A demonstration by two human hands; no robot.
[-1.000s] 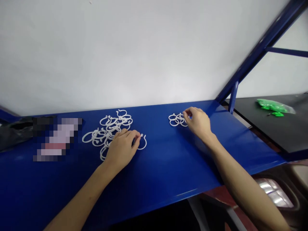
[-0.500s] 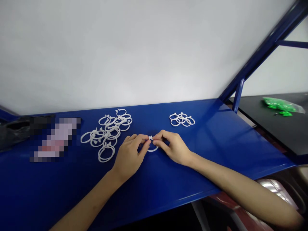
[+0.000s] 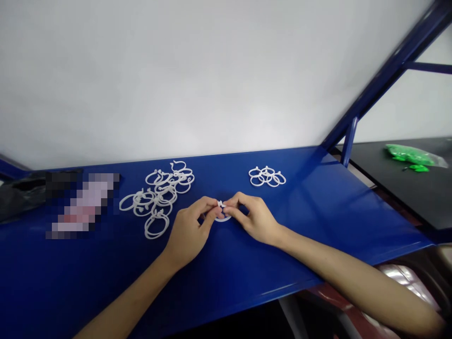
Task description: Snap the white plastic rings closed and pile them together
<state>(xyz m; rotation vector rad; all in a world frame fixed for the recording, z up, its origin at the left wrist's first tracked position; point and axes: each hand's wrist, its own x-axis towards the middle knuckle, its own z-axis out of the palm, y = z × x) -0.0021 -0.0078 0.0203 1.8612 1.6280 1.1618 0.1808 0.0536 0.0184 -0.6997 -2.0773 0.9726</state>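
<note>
Carefully, the left hand [image 3: 189, 230] and right hand [image 3: 254, 217] pinch one white plastic ring [image 3: 222, 217] between their fingertips — close together, just beside a loose pile of rings [image 3: 157, 195] on the blue steel shelf [image 3: 310, 235].

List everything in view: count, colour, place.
Shelf: one, blue, across the view
Plastic ring heap: many, white, on the shelf's left part
Plastic ring group: about five, white, on the shelf's right part
Single plastic ring: one, white, mid-shelf
Black surface: one, black, right of the shelf
Plastic bag: one, green, on the black surface
Dark bundle: one, black, far left
Pixelated object: one, colour blurred, beside the bundle
Left hand: one, pinching the single ring
Right hand: one, pinching the single ring
</note>
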